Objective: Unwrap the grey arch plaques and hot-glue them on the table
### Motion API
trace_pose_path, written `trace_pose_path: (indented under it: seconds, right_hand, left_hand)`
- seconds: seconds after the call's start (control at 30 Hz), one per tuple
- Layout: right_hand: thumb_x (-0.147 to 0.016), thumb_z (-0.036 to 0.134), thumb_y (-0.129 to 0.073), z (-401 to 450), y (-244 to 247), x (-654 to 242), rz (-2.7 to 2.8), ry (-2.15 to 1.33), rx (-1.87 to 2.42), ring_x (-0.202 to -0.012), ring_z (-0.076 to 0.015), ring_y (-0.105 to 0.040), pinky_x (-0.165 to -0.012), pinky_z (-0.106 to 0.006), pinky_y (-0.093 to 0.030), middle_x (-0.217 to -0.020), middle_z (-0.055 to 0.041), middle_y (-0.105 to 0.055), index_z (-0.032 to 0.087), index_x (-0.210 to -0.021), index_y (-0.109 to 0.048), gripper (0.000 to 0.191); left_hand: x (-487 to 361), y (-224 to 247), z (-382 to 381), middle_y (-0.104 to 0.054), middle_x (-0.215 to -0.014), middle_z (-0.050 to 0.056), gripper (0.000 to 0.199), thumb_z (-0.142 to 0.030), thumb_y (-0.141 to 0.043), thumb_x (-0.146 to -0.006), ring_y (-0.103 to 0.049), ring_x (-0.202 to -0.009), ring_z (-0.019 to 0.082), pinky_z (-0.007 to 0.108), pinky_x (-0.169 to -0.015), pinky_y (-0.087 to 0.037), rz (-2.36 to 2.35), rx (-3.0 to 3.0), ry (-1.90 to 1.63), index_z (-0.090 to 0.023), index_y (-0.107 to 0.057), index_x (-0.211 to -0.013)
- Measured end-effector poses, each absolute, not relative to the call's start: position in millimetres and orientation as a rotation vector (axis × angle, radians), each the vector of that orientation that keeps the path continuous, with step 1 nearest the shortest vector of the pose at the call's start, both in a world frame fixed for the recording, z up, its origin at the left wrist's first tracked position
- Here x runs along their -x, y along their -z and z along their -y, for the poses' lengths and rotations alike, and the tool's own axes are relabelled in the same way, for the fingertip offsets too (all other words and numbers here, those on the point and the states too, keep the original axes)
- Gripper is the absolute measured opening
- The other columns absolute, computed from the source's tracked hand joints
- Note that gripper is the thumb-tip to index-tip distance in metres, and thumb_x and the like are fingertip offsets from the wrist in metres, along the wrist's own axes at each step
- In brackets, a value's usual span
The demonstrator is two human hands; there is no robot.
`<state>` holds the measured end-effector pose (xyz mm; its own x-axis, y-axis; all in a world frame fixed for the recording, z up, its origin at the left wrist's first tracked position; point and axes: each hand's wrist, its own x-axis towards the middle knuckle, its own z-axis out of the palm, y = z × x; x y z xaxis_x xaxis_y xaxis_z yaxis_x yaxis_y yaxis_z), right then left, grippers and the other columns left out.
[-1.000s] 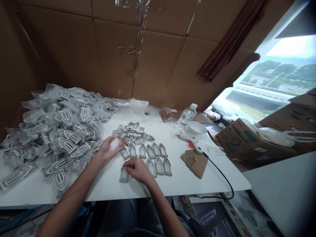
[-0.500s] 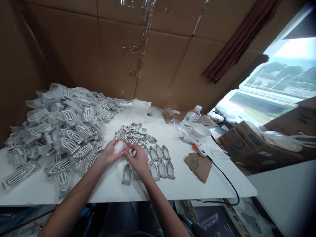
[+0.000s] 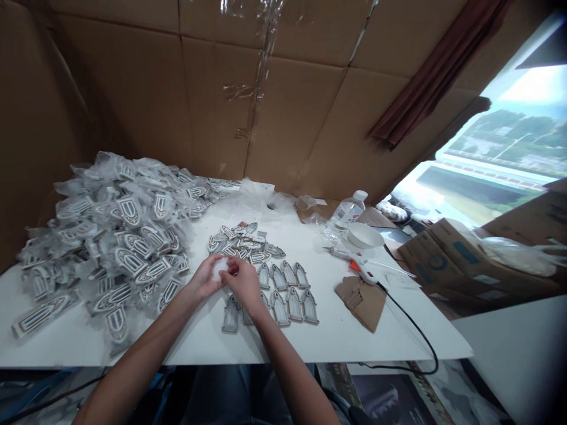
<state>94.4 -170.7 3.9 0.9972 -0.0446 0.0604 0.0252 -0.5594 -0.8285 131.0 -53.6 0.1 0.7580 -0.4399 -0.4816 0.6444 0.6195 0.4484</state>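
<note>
My left hand (image 3: 207, 278) is closed around a small white, translucent bundle (image 3: 220, 268), perhaps thin plastic; its exact kind cannot be made out. Over its right side my right hand (image 3: 243, 283) bends its fingers and pinches at the bundle. Just beyond both hands lies a loose heap of small arched window-shaped pieces (image 3: 243, 241). Grey arched frames (image 3: 279, 307) with pale panes lie in rows to the right of my right hand, which hides part of them.
Many bagged arched pieces (image 3: 133, 242) form a big pile at left. To the right are a glue gun (image 3: 364, 273) with a black cord, torn cardboard (image 3: 365, 301), a white bowl (image 3: 365, 236) and a plastic bottle (image 3: 348, 212). A cardboard wall (image 3: 212, 106) stands behind.
My right hand's fingers have moved onto the white bundle, covering more of it. The whole view has shifted slightly, so things on the table appear a little further right.
</note>
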Motion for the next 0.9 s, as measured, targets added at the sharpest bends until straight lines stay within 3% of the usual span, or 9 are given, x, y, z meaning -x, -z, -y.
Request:
trace_pose_path:
  seconds: [0.23, 0.5, 0.63, 0.77, 0.9]
  right_hand:
    - [-0.074, 0.021, -0.059, 173, -9, -98, -0.021, 0.171, 2.112, -0.071, -0.0135, -0.06, -0.07, -0.025, -0.045, -0.079, -0.0021, -0.068, 0.02, -0.101, -0.07, 0.029]
    - [-0.076, 0.021, -0.053, 174, -6, -106, 0.064, 0.135, 1.856, -0.068, -0.013, -0.061, -0.066, -0.024, -0.048, -0.082, -0.0034, -0.069, 0.016, -0.095, -0.07, 0.026]
    - [-0.076, 0.023, -0.054, 185, -9, -111, 0.006, 0.166, 1.863, -0.064, -0.0119, -0.058, -0.064, -0.024, -0.047, -0.088, -0.0032, -0.07, 0.016, -0.092, -0.07, 0.025]
    - [-0.075, 0.022, -0.054, 201, -10, -114, 0.024, 0.132, 2.013, -0.072, -0.014, -0.06, -0.071, -0.026, -0.046, -0.086, -0.0029, -0.07, 0.017, -0.086, -0.071, 0.021]
    - [-0.073, 0.017, -0.054, 206, -7, -114, 0.077, 0.033, 2.105, -0.074, -0.0142, -0.06, -0.072, -0.025, -0.044, -0.083, -0.0028, -0.069, 0.016, -0.079, -0.07, 0.017]
  left_hand:
    - [-133, 9, 51, -0.064, -0.077, 0.006, 0.013, -0.016, -0.046, -0.081, -0.063, -0.062, 0.014, 0.025, -0.058, -0.054, -0.359, -0.692, 0.608, -0.012, -0.056, -0.089]
    - [-136, 7, 47, -0.064, -0.072, 0.006, 0.012, -0.016, -0.044, -0.083, -0.063, -0.061, 0.015, 0.028, -0.056, -0.055, -0.387, -0.7, 0.577, -0.012, -0.054, -0.087]
    - [-139, 4, 41, -0.066, -0.083, 0.009, 0.015, -0.016, -0.044, -0.082, -0.066, -0.071, 0.018, 0.031, -0.065, -0.058, -0.389, -0.684, 0.546, -0.011, -0.055, -0.091]
    - [-141, 0, 35, -0.065, -0.095, 0.014, 0.017, -0.016, -0.04, -0.083, -0.067, -0.089, 0.022, 0.034, -0.076, -0.057, -0.397, -0.65, 0.501, -0.011, -0.053, -0.092]
    - [-141, -2, 33, -0.064, -0.097, 0.014, 0.016, -0.017, -0.039, -0.082, -0.066, -0.095, 0.024, 0.034, -0.078, -0.057, -0.409, -0.629, 0.462, -0.012, -0.052, -0.091]
